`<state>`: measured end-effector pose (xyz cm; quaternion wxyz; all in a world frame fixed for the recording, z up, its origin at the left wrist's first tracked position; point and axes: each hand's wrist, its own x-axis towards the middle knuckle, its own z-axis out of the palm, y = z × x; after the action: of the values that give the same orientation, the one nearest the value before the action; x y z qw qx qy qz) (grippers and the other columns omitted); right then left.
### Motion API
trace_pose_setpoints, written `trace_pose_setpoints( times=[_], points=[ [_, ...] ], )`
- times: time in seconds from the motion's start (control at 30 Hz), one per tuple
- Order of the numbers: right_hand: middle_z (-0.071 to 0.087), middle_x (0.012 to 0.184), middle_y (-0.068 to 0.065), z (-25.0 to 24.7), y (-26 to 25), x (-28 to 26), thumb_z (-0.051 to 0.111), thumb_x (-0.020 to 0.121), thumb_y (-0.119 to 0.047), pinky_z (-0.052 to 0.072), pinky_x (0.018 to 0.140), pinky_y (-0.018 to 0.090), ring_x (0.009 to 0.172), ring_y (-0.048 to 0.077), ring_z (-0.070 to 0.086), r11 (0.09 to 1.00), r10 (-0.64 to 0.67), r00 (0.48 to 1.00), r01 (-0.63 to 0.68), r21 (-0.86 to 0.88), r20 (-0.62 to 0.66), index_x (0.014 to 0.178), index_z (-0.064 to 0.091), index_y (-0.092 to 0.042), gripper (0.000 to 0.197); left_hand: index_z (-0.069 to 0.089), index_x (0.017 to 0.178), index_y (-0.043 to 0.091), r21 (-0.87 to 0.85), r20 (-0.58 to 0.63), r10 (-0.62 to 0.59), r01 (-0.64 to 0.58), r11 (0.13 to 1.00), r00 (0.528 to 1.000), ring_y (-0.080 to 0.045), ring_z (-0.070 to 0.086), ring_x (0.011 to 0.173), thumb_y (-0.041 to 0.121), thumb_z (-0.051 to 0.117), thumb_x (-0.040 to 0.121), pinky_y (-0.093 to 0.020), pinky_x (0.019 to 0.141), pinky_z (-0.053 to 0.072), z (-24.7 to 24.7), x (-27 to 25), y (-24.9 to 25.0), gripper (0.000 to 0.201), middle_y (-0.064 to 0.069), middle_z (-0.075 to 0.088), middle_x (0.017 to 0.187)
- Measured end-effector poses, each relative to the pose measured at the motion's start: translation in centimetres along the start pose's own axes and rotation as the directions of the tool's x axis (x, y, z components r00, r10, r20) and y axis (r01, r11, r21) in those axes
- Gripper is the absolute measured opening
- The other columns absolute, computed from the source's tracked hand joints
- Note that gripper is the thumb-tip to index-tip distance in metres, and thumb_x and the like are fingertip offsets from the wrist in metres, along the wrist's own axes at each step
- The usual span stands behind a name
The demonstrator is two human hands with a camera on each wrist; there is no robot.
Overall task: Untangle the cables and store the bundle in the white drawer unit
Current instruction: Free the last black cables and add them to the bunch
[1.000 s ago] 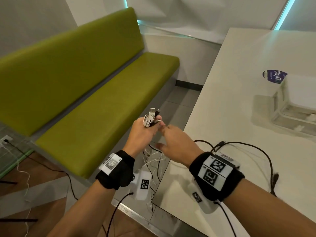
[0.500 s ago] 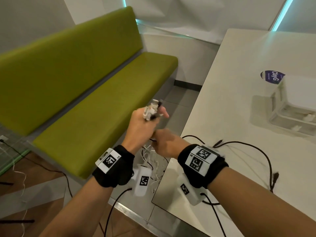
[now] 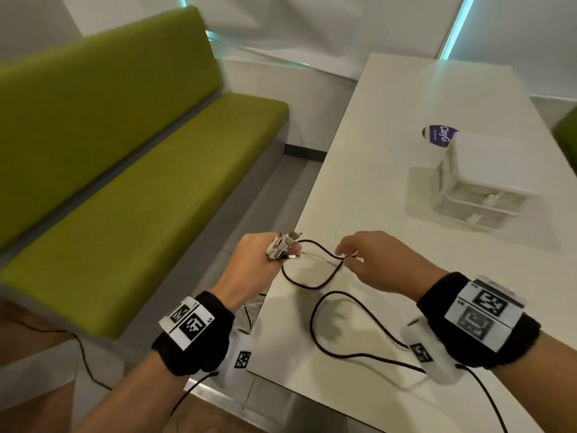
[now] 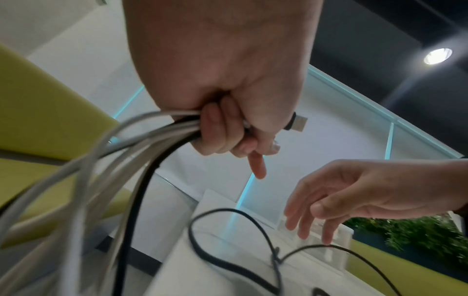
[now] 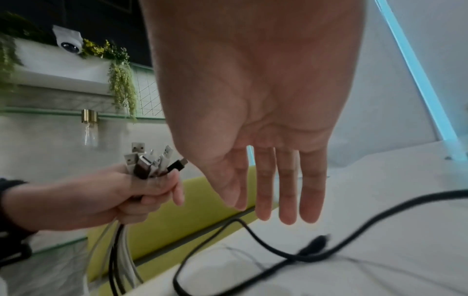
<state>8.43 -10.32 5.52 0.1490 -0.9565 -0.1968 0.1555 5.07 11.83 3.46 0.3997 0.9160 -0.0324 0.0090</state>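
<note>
- My left hand (image 3: 249,264) grips the bundle of cables (image 5: 149,166) in a fist just off the table's left edge, plug ends sticking up, white and black cords hanging below.
- My right hand (image 3: 384,264) hovers over the table (image 3: 390,151) with fingers (image 5: 288,190) straight and relaxed, holding nothing that I can make out.
- A black cable (image 3: 315,285) lies looped on the table between and below my hands.
- The white drawer unit (image 3: 480,189) stands farther back on the table, well apart from the bundle.
- A green bench (image 3: 125,182) runs along the left.
</note>
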Motion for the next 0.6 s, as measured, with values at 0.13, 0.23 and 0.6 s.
trace_pose_setpoints(
  times=[0.13, 0.23, 0.6],
  points=[
    [0.058, 0.128, 0.002, 1.4, 3.6, -1.0, 0.048, 0.097, -0.017, 0.042, 0.096, 0.03, 0.12, 0.023, 0.054, 0.987, 0.132, 0.99, -0.126, -0.098, 0.059, 0.129, 0.057, -0.022, 0.033, 0.074, 0.082, 0.028, 0.078, 0.067, 0.041, -0.046, 0.996, 0.997, -0.008, 0.065, 0.09, 0.007, 0.059, 0.088, -0.017, 0.068, 0.045, 3.1, 1.0, 2.4, 0.026, 0.009, 0.074, 0.093],
    [0.055, 0.122, 0.004, 2.1, 4.9, -1.4, 0.048, 0.096, -0.015, 0.045, 0.091, 0.031, 0.114, 0.025, 0.056, 0.984, 0.14, 0.985, -0.128, -0.121, 0.102, 0.125, 0.058, -0.019, 0.032, 0.058, 0.07, 0.022, 0.373, 0.18, 0.049, -0.115, 0.921, 0.982, -0.024, 0.06, 0.083, 0.03, 0.055, 0.093, -0.027, 0.062, 0.037, 6.6, 2.0, 3.0, 0.025, -0.003, 0.068, 0.082],
    [0.051, 0.132, 0.004, 1.9, 6.6, -2.1, 0.05, 0.096, -0.017, 0.045, 0.092, 0.034, 0.115, 0.025, 0.054, 0.992, 0.126, 0.988, -0.122, -0.045, 0.091, 0.128, 0.059, -0.019, 0.034, 0.051, 0.096, 0.011, 0.62, 0.208, 0.005, -0.136, 0.773, 0.978, -0.029, 0.057, 0.087, 0.015, 0.055, 0.091, -0.034, 0.065, 0.04, 10.1, 4.6, 3.7, 0.008, -0.006, 0.055, 0.09]
  ],
)
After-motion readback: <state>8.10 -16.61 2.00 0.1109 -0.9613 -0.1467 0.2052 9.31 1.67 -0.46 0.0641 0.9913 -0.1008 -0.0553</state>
